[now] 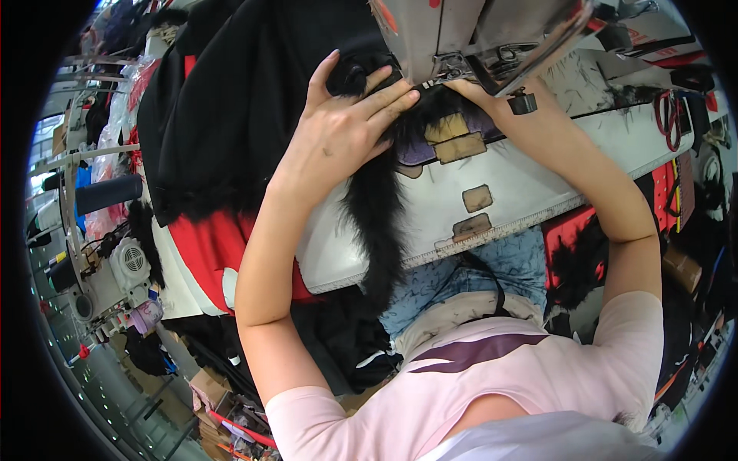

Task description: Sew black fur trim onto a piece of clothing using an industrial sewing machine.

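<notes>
Having the black fur strip (378, 219) under and beside the left hand (338, 131), its tail hanging from below the wrist, crossing the white table (329, 257) and passing over the near edge. Having more dark fur just right of the left fingertips, between both hands, under the sewing machine (446, 27).

Spreading the left hand partly open, back facing up, laying two fingers rightward over the fur close by the machine's foot and lifting the outermost finger apart. Hiding the left thumb below, so being unable to tell of any pinch there. Pointing the right hand (496, 107) leftward from the opposite side, its fingers partly hidden behind metal parts; being unable to tell whether gripping the fur or merely touching it.

Bending both elbows outward, reaching both forearms forward and inward, converging the hands near the foot.

Having black cloth (231, 100) spread left of the left hand and beyond it, with red cloth (211, 253) left of the left forearm. Having tan patches (460, 147) between the hands, nearer the body, and red-handled scissors (667, 127) right of the right forearm.
</notes>
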The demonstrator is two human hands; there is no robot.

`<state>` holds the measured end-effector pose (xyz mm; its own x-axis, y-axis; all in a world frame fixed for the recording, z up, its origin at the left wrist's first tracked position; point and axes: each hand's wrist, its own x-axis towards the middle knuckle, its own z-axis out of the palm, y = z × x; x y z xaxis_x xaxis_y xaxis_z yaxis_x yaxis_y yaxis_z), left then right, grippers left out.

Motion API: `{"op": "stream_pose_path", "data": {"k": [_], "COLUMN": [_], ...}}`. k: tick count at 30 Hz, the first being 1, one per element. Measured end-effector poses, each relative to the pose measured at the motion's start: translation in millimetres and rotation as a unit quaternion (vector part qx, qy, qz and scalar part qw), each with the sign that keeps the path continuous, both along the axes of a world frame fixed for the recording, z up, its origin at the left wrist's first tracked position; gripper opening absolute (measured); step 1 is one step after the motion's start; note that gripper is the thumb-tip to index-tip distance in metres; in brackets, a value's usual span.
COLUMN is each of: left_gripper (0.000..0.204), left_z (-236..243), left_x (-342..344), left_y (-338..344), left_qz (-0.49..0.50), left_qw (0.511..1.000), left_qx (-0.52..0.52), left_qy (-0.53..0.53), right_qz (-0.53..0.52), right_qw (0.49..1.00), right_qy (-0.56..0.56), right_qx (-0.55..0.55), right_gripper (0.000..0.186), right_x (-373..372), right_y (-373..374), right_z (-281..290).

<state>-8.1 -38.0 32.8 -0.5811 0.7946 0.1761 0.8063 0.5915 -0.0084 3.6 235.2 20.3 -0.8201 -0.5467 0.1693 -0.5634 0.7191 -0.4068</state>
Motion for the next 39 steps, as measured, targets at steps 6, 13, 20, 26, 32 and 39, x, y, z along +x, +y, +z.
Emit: {"op": "stream_pose_path", "data": {"k": [6,13,20,26,32,39], "left_gripper": [0.063,0.040,0.043,0.048,0.041,0.030], "left_z": [-1,-5,-5,16,-1,17], "left_x": [-1,8,9,44,102,112], "left_y": [3,21,18,27,31,51], "left_qz": [0.025,-0.014,-0.007,0.109,0.279,0.165], "left_qw": [0.999,0.997,0.997,0.990,0.959,0.981], "left_qx": [0.017,0.062,0.060,0.084,0.043,0.062], "left_qy": [-0.014,0.052,0.044,0.043,-0.024,-0.081], "right_qz": [-0.081,0.012,0.080,0.110,0.117,0.116], "right_qw": [0.983,0.969,0.983,0.979,0.982,0.985], "right_qy": [-0.125,0.183,0.155,0.161,0.138,0.116], "right_qx": [-0.110,0.162,0.059,0.059,0.048,0.055], "right_gripper": [0.030,0.028,0.058,0.062,0.030,0.026], "right_x": [-4,9,6,-3,-1,-3], "right_y": [-5,15,8,13,14,14], "right_z": [11,8,9,-2,6,3]}}
